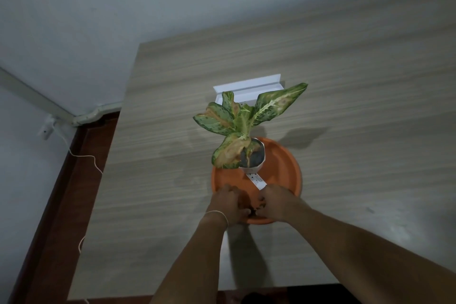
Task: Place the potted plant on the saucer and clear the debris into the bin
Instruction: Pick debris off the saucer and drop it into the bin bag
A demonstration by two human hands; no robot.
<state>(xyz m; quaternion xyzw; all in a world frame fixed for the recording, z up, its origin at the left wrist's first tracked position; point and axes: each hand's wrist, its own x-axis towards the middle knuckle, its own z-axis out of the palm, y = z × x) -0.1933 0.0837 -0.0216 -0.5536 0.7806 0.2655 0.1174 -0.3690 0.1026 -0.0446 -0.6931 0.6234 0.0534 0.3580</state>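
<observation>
A potted plant [249, 128] with speckled green and browning leaves stands in a small white pot [256, 168] on the far part of an orange saucer [283, 168]. A white label strip [256, 180] runs from the pot toward my right hand. Both hands rest inside the saucer's near rim. My left hand [229, 202] is curled, thumb beside a small patch of dark debris [254, 210]. My right hand [277, 202] has its fingertips pinched together at that debris. What lies under the palms is hidden.
A white open box [246, 89] lies on the wooden table [357, 106] just behind the plant. The table's left edge drops to a dark floor [61, 192] with a white cable [91, 163]. The near table edge is below my forearms.
</observation>
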